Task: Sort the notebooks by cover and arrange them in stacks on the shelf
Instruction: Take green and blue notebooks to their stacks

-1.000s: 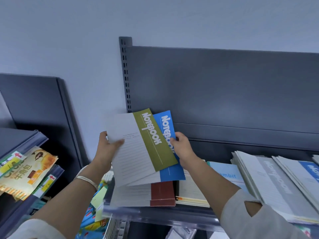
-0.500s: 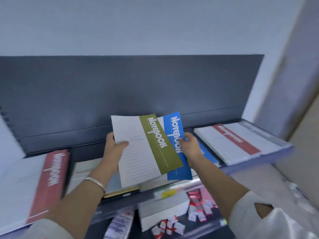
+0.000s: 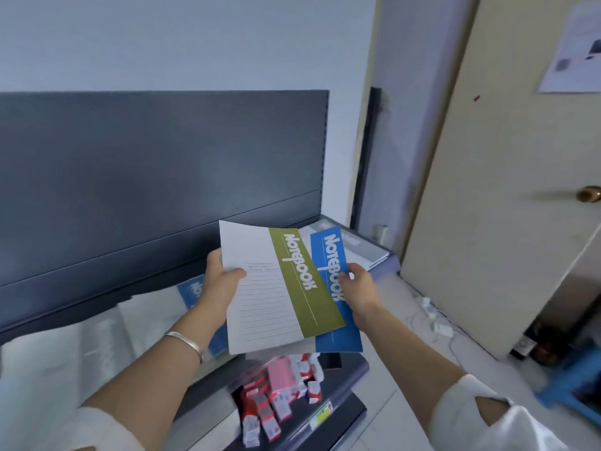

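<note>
Shifted rightward along the dark grey metal shelf (image 3: 162,190): left hand (image 3: 221,283) grips olive-banded white paper notebook (image 3: 260,307), right hand (image 3: 359,286) pinches blue-banded paper notebook (image 3: 331,252).

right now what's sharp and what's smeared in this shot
Head view: the green notebook and blue notebook, gripped by the left hand and right hand, are sharp with readable lettering; the stacks at lower left and the door knob are motion-smeared.

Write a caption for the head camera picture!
Left hand holds green notebook, right hand holds blue notebook, by the shelf.
</note>
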`<state>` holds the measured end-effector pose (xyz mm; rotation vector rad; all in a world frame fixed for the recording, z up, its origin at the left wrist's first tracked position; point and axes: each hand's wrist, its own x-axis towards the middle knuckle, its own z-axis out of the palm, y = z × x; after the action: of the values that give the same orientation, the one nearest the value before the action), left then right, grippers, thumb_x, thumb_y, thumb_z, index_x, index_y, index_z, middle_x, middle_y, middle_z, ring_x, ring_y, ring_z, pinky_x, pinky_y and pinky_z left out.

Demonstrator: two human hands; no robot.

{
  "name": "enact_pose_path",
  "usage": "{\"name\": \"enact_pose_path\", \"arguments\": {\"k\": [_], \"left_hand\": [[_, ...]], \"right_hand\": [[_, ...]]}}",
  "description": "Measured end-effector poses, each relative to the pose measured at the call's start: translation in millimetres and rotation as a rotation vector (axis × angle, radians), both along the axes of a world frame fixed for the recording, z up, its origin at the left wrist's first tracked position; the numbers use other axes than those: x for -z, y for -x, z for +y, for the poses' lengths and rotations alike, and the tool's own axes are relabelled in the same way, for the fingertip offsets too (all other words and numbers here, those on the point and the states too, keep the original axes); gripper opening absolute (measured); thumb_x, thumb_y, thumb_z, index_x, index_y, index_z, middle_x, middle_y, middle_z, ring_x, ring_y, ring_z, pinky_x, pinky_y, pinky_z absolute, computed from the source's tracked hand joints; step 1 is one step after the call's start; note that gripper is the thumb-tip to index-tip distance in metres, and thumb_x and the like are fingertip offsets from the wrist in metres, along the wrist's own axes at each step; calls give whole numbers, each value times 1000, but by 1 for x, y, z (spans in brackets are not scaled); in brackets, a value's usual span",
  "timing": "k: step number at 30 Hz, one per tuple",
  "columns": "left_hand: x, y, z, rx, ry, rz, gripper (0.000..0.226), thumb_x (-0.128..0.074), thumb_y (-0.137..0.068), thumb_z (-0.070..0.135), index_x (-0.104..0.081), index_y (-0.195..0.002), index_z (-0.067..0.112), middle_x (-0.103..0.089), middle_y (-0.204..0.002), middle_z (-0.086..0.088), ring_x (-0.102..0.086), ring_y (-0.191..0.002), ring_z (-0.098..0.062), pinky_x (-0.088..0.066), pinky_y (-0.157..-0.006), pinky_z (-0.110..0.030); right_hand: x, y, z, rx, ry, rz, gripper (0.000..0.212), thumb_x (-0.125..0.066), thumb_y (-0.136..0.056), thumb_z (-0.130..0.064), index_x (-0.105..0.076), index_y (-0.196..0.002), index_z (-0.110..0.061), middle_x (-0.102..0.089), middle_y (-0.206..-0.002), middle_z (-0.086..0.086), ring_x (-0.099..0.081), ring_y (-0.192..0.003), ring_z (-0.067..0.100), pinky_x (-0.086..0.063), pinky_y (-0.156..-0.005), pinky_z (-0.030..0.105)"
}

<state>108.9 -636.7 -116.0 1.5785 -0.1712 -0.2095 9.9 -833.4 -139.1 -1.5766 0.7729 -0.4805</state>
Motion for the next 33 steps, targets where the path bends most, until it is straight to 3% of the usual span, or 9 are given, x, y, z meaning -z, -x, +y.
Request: {"name": "enact_pose_path", "arguments": {"k": [5,9,15,20,23,29,33], "left_hand": [[2,-50,-67,48,6,34,49,-52,-88,-6,-38,-131,13,-55,-112,-7,-55,-97,-25,-43,-63,-27],[-5,-91,-102,52,9,37,50,-53,-87,-7,-39,-132,10,-57,-113,-9,-57,-90,-22,-45,-63,-27],[-1,-130,-130,12,-62,73,50,-55,-87,-3,-41,-133,12,-58,-117,-10,-59,-97,-26,-48,-69,-33],[4,-142,-146,-96,-87,109,50,-55,-87,-4,-42,-132,13,-58,-114,-9,-59,-98,-28,-49,-76,-39],[5,-136,-155,-190,-90,121,49,-56,-86,-5,-43,-130,11,-59,-117,-12,-59,-98,-31,-49,-79,-41],[6,-111,-168,-346,-40,136,46,-55,-87,-4,-43,-129,10,-58,-119,-14,-60,-97,-33,-49,-69,-35],[4,-96,-176,-412,25,145,45,-54,-89,-2,-42,-130,11,-56,-114,-9,-59,-87,-24,-47,-63,-31]], "right_hand": [[-4,-46,-71,6,29,52,15,-41,-99,-11,-55,-103,-17,-70,-99,11,-68,-82,29,-57,-76,41],[-10,-83,-120,-77,134,144,24,-40,-99,-13,-58,-115,-11,-69,-100,11,-65,-74,22,-54,-65,31],[-8,-129,-169,-227,315,324,31,-46,-98,-15,-55,-127,-7,-64,-118,16,-64,-101,31,-53,-88,39],[-6,-160,-209,-380,614,489,33,-43,-99,-22,-51,-129,-8,-60,-125,15,-57,-112,30,-45,-92,34],[1,-172,-228,-439,682,496,31,-42,-99,-20,-52,-127,-9,-61,-121,15,-58,-109,30,-47,-88,34],[21,-179,-237,-506,767,445,28,-44,-95,-17,-46,-121,-7,-59,-117,15,-58,-103,32,-45,-75,34],[24,-180,-233,-524,826,426,36,-48,-95,-16,-41,-129,-6,-49,-122,18,-53,-109,36,-47,-87,41]]}}
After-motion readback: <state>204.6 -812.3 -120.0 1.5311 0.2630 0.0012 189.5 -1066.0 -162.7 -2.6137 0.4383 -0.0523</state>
